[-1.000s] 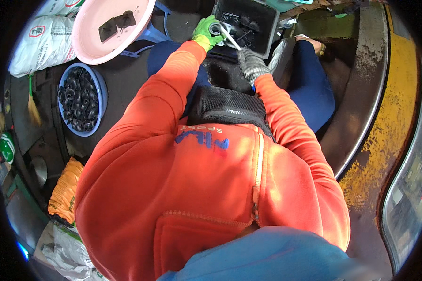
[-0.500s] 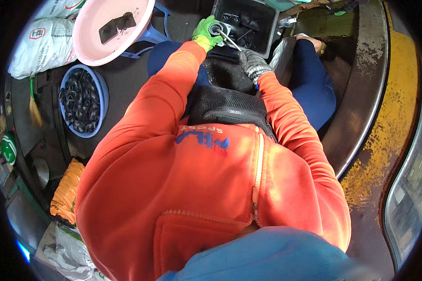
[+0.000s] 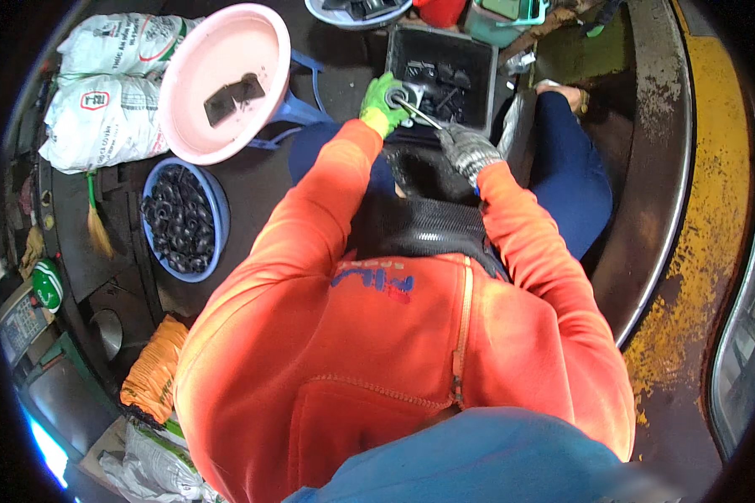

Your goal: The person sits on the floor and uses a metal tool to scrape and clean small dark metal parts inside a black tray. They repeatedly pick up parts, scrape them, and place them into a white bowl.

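My left hand (image 3: 378, 111), in a green glove, closes around a small ring-shaped part (image 3: 397, 98) with a grey rim. A slim metal rod-shaped tool (image 3: 424, 116) runs from my right hand (image 3: 470, 151), gloved in grey knit, to the ring. Its tip is at the ring's opening; how deep it reaches I cannot tell. The tool's handle end is hidden in my right fist. Both hands are over the near edge of a black bin (image 3: 492, 74), which holds several loose black pieces (image 3: 451, 80).
Left of my arm, a pink basin (image 3: 195, 75) on a blue stool (image 3: 298, 111) holds flat black pieces (image 3: 233, 99). Nearer, a blue tub (image 3: 223, 220) is full of black parts (image 3: 180, 222). White sacks (image 3: 105, 126) lie far left. A metal rim (image 3: 661, 226) curves along the right.
The whole view has shifted, so everything sits lower and mostly farther right, with more showing beyond the bin. My hands keep the same hold on the ring-shaped part and the tool.
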Tool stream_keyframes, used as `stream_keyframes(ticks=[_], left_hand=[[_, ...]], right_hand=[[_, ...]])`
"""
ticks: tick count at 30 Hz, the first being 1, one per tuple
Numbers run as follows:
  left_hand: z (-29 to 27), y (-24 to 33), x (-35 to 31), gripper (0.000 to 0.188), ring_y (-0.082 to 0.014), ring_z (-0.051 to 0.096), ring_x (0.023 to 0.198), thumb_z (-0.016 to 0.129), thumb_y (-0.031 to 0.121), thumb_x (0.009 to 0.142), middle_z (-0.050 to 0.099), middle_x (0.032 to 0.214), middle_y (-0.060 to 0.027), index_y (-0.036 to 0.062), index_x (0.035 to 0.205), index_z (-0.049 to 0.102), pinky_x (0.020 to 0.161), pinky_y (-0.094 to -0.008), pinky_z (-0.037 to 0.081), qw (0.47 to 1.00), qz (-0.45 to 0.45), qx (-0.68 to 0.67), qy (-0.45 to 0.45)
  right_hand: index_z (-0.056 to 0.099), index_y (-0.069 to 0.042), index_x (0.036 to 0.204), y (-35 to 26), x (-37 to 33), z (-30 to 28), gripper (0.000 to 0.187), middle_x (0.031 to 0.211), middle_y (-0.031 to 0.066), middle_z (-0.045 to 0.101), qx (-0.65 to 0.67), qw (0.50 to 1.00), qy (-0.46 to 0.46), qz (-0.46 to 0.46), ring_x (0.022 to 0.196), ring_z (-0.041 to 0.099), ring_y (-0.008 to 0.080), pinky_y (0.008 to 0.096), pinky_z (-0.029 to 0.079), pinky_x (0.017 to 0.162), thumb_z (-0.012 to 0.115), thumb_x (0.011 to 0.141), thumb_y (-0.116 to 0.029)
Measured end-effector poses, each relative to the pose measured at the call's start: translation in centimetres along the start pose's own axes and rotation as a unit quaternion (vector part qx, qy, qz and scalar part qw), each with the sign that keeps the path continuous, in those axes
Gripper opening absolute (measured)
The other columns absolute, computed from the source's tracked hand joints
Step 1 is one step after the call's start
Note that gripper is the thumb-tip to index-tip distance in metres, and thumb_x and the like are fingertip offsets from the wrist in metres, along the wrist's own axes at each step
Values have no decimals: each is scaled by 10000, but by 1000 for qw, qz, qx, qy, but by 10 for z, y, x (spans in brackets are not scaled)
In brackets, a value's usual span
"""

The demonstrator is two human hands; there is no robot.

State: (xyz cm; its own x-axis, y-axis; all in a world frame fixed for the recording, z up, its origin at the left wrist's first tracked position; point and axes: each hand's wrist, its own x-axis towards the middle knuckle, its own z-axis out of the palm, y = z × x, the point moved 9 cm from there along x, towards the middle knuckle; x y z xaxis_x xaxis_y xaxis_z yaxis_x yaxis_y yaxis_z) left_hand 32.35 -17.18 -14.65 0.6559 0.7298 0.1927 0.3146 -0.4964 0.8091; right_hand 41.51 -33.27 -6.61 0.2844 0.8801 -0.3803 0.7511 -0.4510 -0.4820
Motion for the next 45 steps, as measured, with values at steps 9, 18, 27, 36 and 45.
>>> stream_keyframes(ticks=[9,18,27,36,45], left_hand=[[-95,60,134,717,-221,549,931,756,323,674,581,1050,-161,-88,1170,441,829,-328,425,963,-93,-208,146],[149,10,86,491,-335,546,1032,538,462,770,584,1105,-188,80,1068,614,875,-383,418,848,-37,279,-449],[153,2,54,329,-310,599,871,647,397,696,634,909,-142,107,851,629,768,-394,459,903,-105,237,-342],[41,168,38,159,-326,570,710,583,246,784,580,723,-116,89,758,588,632,-433,454,893,288,289,-189],[-31,119,26,626,-272,460,1141,835,312,546,562,1109,-131,39,1046,578,964,-366,372,991,79,-97,-37]], right_hand=[[564,-110,916,68,-77,-122,242,664,4,519,350,910,213,61,521,477,130,249,377,448,471,900,-332],[549,-159,845,92,-71,-74,242,543,-61,437,787,573,112,200,380,370,82,222,298,337,475,906,-381],[586,-31,1026,104,-52,-75,298,871,95,609,621,748,171,159,819,583,191,302,458,680,523,855,-267],[599,-146,988,76,14,-31,252,672,16,512,670,675,117,287,534,436,125,281,384,497,541,850,-349],[574,-91,1047,30,48,-15,346,782,101,600,513,848,85,103,621,582,209,350,458,510,591,820,-350]])
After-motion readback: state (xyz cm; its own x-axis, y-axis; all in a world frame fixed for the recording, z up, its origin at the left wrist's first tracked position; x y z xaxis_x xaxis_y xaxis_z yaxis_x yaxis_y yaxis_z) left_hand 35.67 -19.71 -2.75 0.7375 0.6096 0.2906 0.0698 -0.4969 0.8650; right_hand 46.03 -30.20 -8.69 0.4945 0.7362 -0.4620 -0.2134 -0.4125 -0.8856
